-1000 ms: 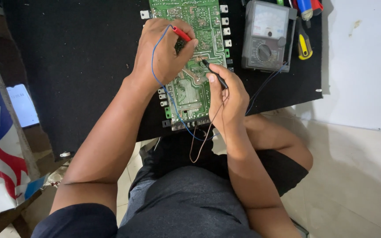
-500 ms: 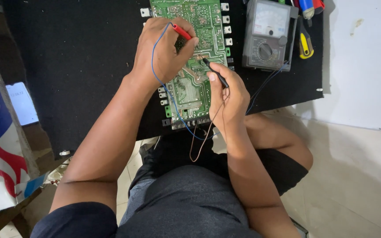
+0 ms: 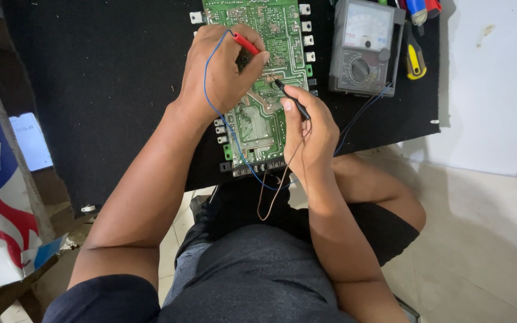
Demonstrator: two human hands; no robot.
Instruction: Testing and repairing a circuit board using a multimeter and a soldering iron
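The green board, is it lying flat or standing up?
Flat. The green board lies face up on the black mat, and the left hand and the right hand press probes down on it from above.

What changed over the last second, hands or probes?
Nothing visibly changed. The left hand still pinches the red probe and the right hand the black probe, both tips down on the green circuit board. The grey meter sits where it was on the black mat.

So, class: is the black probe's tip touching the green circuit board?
Touching. The head view shows the black probe, in the right hand, meeting the green circuit board.
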